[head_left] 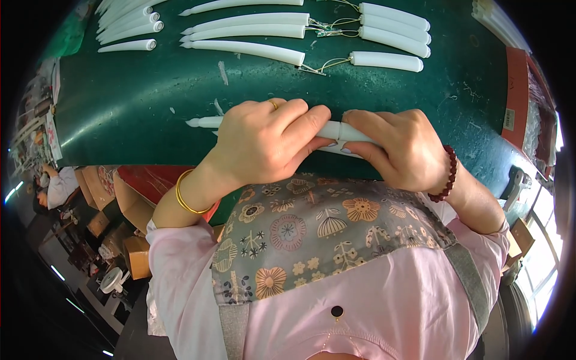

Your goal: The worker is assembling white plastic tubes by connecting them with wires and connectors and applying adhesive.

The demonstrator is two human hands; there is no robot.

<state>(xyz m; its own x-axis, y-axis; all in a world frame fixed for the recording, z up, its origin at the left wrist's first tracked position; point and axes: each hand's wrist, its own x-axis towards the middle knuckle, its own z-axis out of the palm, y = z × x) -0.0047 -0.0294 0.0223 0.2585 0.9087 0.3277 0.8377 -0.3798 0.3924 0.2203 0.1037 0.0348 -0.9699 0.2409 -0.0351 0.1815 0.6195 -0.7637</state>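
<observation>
A white electric taper candle [329, 129] lies crosswise between my hands at the near edge of the table. My left hand [255, 141] is closed round its long upper part, and the pointed flame tip sticks out to the left. My right hand [408, 144] grips the base part, thumb and fingers pinching close to a thin seam where the two parts meet. Below this candle a second white piece [351, 154] shows partly; my hands hide most of it. Farther off lie several candle upper parts [246, 51], joined by thin wires to separate white base tubes [387, 60].
The green tabletop [138, 114] carries several assembled-looking candles [126, 45] at the far left. A red-orange box [516, 90] stands at the right edge. Cardboard boxes [137, 257] sit beyond the table at left. Another person [60, 186] is in the left background.
</observation>
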